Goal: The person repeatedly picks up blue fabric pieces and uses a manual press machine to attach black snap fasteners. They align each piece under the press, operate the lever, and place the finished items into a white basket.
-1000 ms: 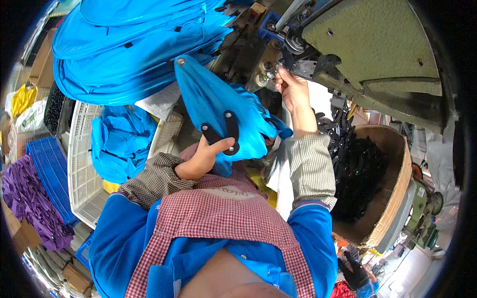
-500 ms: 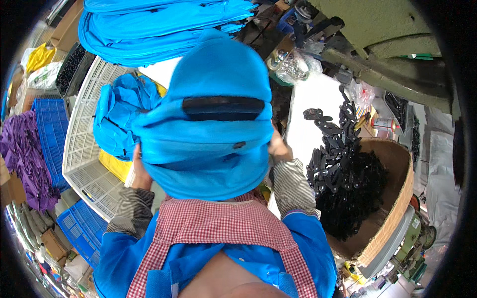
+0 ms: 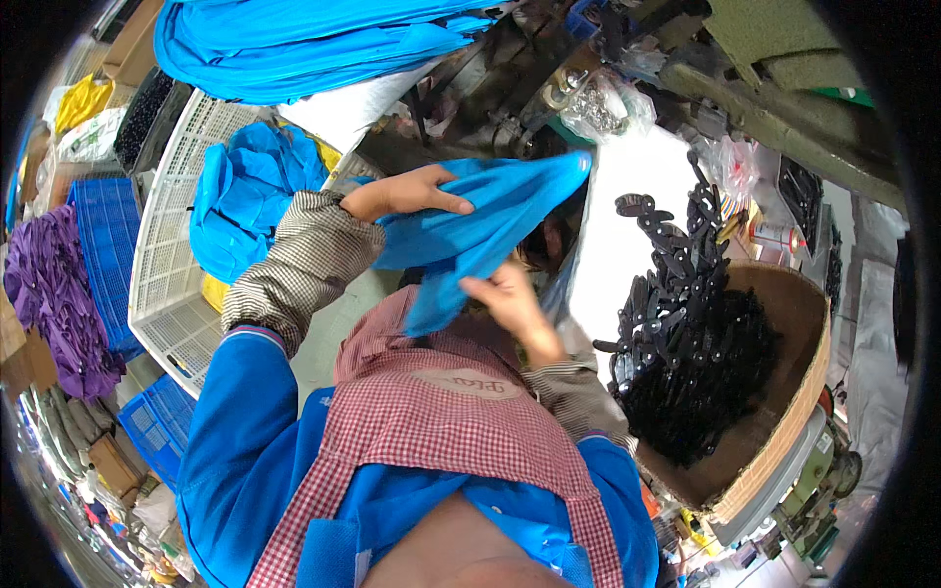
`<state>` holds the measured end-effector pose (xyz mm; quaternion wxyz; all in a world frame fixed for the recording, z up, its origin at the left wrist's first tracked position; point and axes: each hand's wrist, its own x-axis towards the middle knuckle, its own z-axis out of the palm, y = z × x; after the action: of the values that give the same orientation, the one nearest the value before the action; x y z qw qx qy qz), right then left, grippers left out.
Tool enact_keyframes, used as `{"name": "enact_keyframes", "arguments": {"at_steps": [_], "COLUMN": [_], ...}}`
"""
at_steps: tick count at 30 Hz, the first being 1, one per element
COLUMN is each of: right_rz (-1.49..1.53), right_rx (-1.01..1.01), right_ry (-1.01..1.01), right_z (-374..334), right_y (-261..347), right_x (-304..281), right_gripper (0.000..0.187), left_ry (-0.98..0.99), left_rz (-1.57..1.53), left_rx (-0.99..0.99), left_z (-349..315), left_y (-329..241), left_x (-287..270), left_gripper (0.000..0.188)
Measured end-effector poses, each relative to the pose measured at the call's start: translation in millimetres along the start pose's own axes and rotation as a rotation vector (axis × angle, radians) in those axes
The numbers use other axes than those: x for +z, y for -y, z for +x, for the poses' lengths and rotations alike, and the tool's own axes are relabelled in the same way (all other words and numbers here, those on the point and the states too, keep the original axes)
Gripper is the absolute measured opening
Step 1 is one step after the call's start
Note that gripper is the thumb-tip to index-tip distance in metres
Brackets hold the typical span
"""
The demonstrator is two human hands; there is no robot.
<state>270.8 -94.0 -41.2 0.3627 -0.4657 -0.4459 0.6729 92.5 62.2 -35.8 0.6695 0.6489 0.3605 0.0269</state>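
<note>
In front of my apron hangs a folded piece of blue cloth point(image 3: 500, 211), drawn out to a point at its far right. My left hand point(image 3: 417, 191) lies over its upper left part with the thumb on top, gripping it. Lower down, my right hand point(image 3: 515, 306) is slightly blurred, its fingertips closed on the cloth's near edge beside a hanging flap. No black strip shows on the cloth as it is held. To the left, crumpled blue cloth point(image 3: 250, 196) lies in a white plastic basket point(image 3: 162, 284), close by my left forearm.
A stack of blue cloth point(image 3: 314, 49) lies at the far left. On the right, black plastic pieces point(image 3: 676, 284) spill from a cardboard box point(image 3: 784, 421) over a white surface point(image 3: 613, 225). Green machinery point(image 3: 784, 59) overhangs the far right. Purple cloth point(image 3: 59, 304) and blue crates point(image 3: 103, 245) stand left.
The blue cloth, spread wide with a black strip showing, is now folded narrow and farther forward. My left hand has moved up and right across it; my right hand has come inward.
</note>
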Motion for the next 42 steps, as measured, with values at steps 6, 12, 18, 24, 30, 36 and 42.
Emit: {"name": "enact_keyframes", "arguments": {"at_steps": [6, 12, 18, 24, 30, 36, 42], "right_rz": [0.319, 0.254, 0.137, 0.156, 0.214, -0.025, 0.106], "right_rx": [-0.092, -0.108, -0.078, -0.148, -0.094, -0.237, -0.165], "right_ry": [-0.496, -0.424, -0.382, -0.46, -0.687, -0.737, -0.772], "right_z": [37.3, 51.5, 70.5, 98.9, 131.6, 137.8, 137.0], "right_y": [49.1, 91.7, 117.9, 132.3, 174.5, 153.1, 159.1], "right_x": [-51.8, -74.1, -92.5, -94.9, -94.7, -105.7, -103.2], "right_gripper": [0.027, 0.028, 0.026, 0.025, 0.034, 0.036, 0.038], "left_ry": [-0.103, -0.026, 0.129, 0.052, 0.091, 0.146, 0.171], "left_rz": [0.133, -0.314, -0.395, -0.355, -0.451, -0.452, -0.494], "left_rx": [0.175, 0.285, 0.089, 0.152, 0.107, 0.115, 0.053], "left_z": [29.4, 42.7, 53.9, 64.2, 93.4, 103.3, 112.4], "left_y": [-31.8, -75.0, -98.0, -112.2, -135.2, -124.1, -129.0], "left_x": [44.4, 26.5, -17.5, -38.5, -73.6, -77.0, -81.2], "left_gripper": [0.043, 0.037, 0.043, 0.036, 0.032, 0.034, 0.04]}}
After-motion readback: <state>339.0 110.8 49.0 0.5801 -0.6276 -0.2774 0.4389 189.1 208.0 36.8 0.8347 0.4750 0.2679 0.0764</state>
